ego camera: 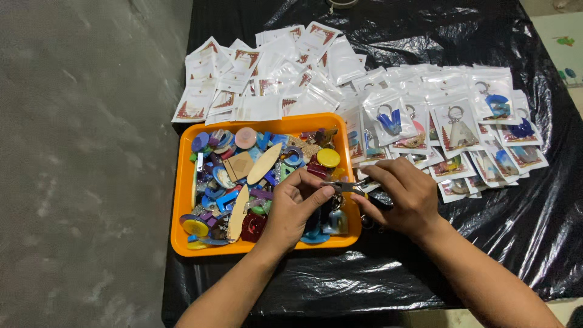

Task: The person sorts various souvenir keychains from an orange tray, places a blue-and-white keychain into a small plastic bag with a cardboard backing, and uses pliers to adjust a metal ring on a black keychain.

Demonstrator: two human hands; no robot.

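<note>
Two bare arms come up from the bottom edge, from about 6 o'clock, and the hands meet near the middle of the view. The left hand [293,205] hangs over the lower right part of the orange tray [182,200], with its fingers curled and its thumb and first finger pinched together. The right hand [402,197] sits just past the tray's right rim, at 3 o'clock from the left hand, with the wrist bent and the fingers folded in. It holds small metal pliers [343,186], and the tips point to 9 o'clock, toward the left fingers. What the left fingers pinch is too small to make out. The tray is full of colorful charms [255,173]: flat letters, round discs and long wooden ovals. At 12 o'clock from the tray lies a pile of white packets [267,79]. At 2 o'clock from the hands, clear bags with keychains [452,130] lie in overlapping rows. All of it rests on a shiny black plastic sheet [516,231].
</note>
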